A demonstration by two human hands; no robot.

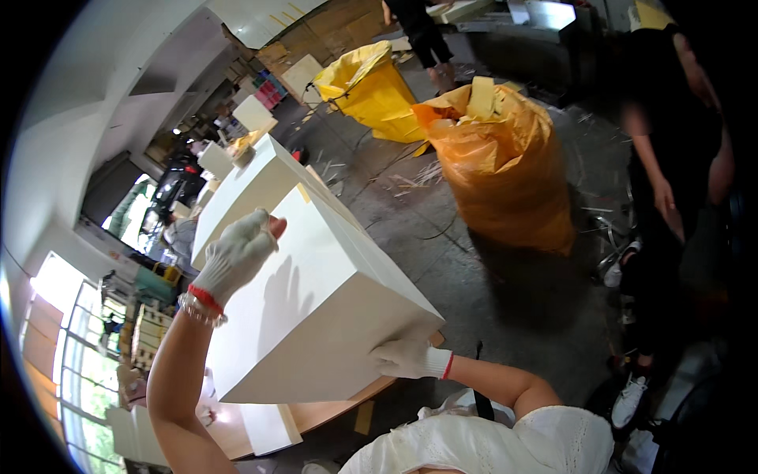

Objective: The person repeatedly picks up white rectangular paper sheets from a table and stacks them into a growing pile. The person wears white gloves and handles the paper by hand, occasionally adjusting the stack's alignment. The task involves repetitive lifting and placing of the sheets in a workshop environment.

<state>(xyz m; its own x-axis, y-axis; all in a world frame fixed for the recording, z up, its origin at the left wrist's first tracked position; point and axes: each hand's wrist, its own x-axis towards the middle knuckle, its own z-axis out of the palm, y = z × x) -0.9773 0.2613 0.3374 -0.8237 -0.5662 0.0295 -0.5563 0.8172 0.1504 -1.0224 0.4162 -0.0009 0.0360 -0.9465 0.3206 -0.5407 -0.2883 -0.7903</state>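
Observation:
A large white block with flat faces and sharp edges stands at an angle on a wooden-coloured tabletop. My left hand, in a white knitted glove with bare fingertips, is raised over the block's top. It casts a shadow with spread fingers there, and nothing shows in the hand. Against the block's near face, by its lower right corner, lies my gloved right hand, with its fingers stretched out. Under the block's near side, a white board rests on the table.
Beyond the block, another long white piece continues along the table. On the floor to the right stand a full orange sack and a yellow sack, with scattered scraps. One person stands at the right, another at the back.

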